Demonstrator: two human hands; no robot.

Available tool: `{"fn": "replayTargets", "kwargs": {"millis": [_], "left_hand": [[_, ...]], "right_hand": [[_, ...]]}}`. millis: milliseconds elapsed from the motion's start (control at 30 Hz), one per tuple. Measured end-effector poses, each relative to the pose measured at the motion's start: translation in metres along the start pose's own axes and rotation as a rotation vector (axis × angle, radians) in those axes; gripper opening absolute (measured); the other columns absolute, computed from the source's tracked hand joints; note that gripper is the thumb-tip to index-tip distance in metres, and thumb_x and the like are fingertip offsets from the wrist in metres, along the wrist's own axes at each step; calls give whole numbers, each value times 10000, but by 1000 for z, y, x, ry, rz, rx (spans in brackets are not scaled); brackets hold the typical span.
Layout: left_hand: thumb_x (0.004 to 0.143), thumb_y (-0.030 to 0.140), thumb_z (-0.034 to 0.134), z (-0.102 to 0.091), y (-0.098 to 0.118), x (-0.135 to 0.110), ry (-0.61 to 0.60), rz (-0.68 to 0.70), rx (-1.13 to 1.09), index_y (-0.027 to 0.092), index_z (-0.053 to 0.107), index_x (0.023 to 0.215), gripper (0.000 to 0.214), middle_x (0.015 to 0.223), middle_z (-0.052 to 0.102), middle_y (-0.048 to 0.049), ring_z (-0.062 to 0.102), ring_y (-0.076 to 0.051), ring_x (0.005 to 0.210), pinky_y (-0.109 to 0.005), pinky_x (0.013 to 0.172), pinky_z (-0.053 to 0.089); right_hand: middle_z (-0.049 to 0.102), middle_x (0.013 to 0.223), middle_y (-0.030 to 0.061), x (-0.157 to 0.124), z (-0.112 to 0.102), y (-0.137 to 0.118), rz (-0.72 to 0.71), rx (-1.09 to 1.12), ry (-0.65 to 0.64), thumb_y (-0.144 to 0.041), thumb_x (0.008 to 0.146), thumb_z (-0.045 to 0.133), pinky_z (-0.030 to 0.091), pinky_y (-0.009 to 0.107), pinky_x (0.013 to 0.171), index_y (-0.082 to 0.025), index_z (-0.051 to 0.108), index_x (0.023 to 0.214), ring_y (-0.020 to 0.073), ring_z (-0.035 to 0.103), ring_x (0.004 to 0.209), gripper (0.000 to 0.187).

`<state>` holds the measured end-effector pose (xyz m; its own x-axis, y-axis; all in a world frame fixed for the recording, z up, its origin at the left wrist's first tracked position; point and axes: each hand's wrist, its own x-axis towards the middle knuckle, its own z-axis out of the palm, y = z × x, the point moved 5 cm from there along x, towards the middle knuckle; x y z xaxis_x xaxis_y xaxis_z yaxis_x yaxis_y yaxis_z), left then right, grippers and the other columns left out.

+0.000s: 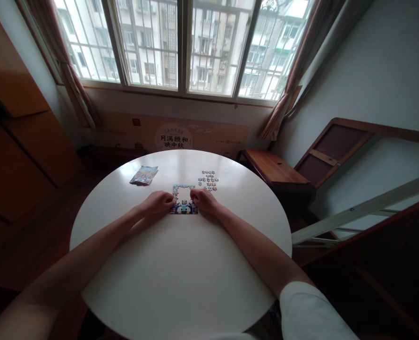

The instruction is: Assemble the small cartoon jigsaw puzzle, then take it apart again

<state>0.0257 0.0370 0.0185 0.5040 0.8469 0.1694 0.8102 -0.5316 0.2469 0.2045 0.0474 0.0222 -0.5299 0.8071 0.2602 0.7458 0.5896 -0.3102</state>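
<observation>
A partly assembled jigsaw puzzle (183, 210) lies flat on the white round table (181, 264). Its border surrounds a bare white gap, and a dark blue figure fills the lower part. My left hand (159, 201) is closed, its curled fingers at the puzzle's left edge. Against the right edge, my right hand (204, 199) is also closed, fingers bent over the border. Whether either hand pinches a single piece is hidden by the fingers. Loose puzzle pieces (208, 179) lie spread just beyond my right hand.
A colourful printed packet (144, 175) rests at the table's back left. Behind the table stands a long printed cardboard panel (124, 132) under the window. A low wooden bench (271, 166) is to the right, near a leaning brown wooden frame (321, 153).
</observation>
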Motion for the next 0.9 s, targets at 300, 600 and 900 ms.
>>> {"fn": "replayTargets", "kwargs": {"millis": [300, 600, 900], "left_hand": [[848, 511, 391, -3, 4, -2, 8, -5, -14, 160, 497, 538, 480, 485, 425, 6, 295, -97, 480, -268, 522, 163], [851, 517, 382, 1, -2, 0, 5, 3, 1, 162, 496, 549, 480, 494, 438, 4, 307, -99, 482, -266, 519, 166], [850, 505, 392, 0, 0, -1, 8, 11, -4, 162, 497, 539, 475, 488, 444, 3, 299, -96, 473, -269, 514, 163]], "right_hand": [[679, 787, 48, 0, 0, -1, 0, -2, 0, -90, 781, 468, 333, 223, 630, -181, 665, 813, 158, 573, 703, 219], [679, 783, 48, 0, -1, -2, 3, -1, 1, -76, 780, 462, 337, 224, 628, -178, 665, 811, 154, 569, 690, 229], [663, 765, 43, -1, 2, 1, 18, 44, 13, -86, 755, 467, 347, 225, 634, -175, 649, 775, 151, 551, 687, 204]]}}
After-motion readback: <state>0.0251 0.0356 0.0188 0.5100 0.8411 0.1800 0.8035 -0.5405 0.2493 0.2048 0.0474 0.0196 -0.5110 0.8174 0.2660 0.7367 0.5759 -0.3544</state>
